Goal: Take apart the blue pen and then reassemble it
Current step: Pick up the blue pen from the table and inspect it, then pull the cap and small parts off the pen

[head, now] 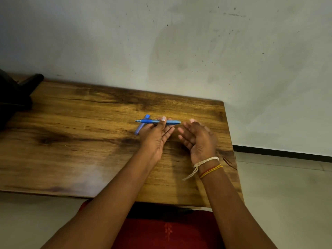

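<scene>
A blue pen (pixel 172 121) without its cap lies level above the wooden table (pixel 71 141), tip pointing left. My left hand (pixel 155 135) holds it near the middle between thumb and fingers. The blue cap (pixel 142 125) lies on the table behind the pen's tip, slanted. My right hand (pixel 199 139) hovers just right of the pen's rear end, palm turned left, fingers apart and holding nothing.
A dark object (pixel 16 97) sits at the table's far left corner. A grey wall runs along the back edge. The table's right edge (pixel 231 150) drops to a tiled floor. My red-clad lap (pixel 167 230) is below the front edge.
</scene>
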